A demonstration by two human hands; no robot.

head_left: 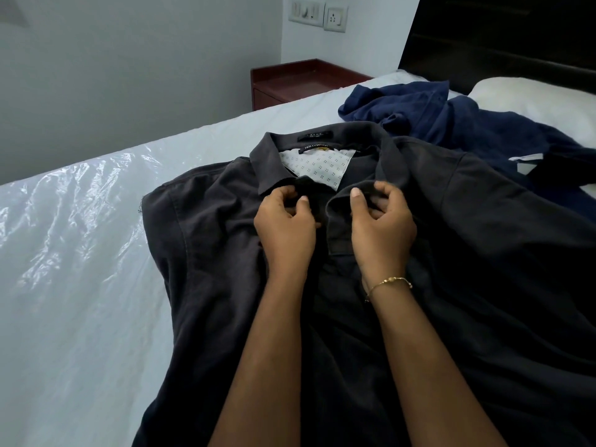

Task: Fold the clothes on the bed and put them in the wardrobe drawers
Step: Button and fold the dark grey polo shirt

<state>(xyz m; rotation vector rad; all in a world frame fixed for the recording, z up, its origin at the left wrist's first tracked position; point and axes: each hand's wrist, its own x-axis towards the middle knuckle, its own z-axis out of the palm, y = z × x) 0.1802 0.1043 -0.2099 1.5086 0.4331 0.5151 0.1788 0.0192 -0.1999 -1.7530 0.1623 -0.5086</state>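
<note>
A dark grey polo shirt (206, 240) lies face up on the bed (80, 285), collar toward the headboard. Its inner neck shows a white dotted lining. My left hand (285, 229) pinches the left edge of the placket just below the collar. My right hand (380, 225) pinches the right collar edge, thumb on top. The two hands sit close together at the neck opening. A crumpled navy blue garment (435, 121) lies beyond the shirt, near the pillow.
A white pillow (535, 101) rests against the dark headboard (500, 33) at the right. A reddish wooden bedside table (290, 82) stands beyond the bed's far edge. The white sheet stretches out to the left. Wall switches (317, 12) sit above.
</note>
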